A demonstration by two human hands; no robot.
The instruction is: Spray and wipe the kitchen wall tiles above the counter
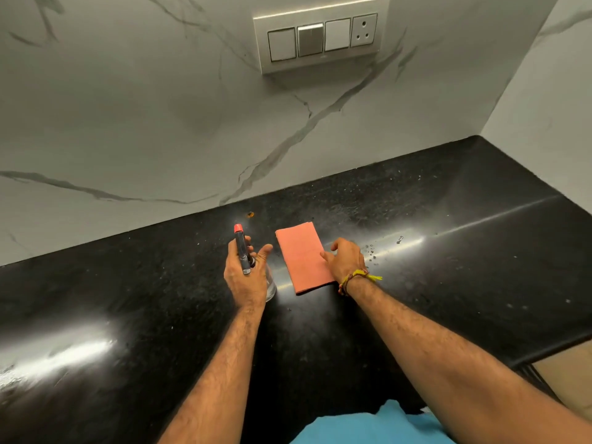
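the spray bottle [244,253] has a clear body, a dark head and a red nozzle tip aimed at the wall tiles [134,116]; white, grey-veined, they rise from the tabletop's [416,251] back edge. a folded salmon cloth [301,257] lies flat near mid-tabletop, just right of the bottle.

Dim, sharp wide-angle view; white glare streaks on black counter [448,251], edges bowed.

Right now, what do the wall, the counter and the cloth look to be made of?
Wall: glossy marble-look tile or slab, white with grey veins; which one is unclear. Counter: polished black stone, likely granite, speckled with sharp glare. Cloth: soft matte fabric, salmon, folded flat, possibly microfibre.
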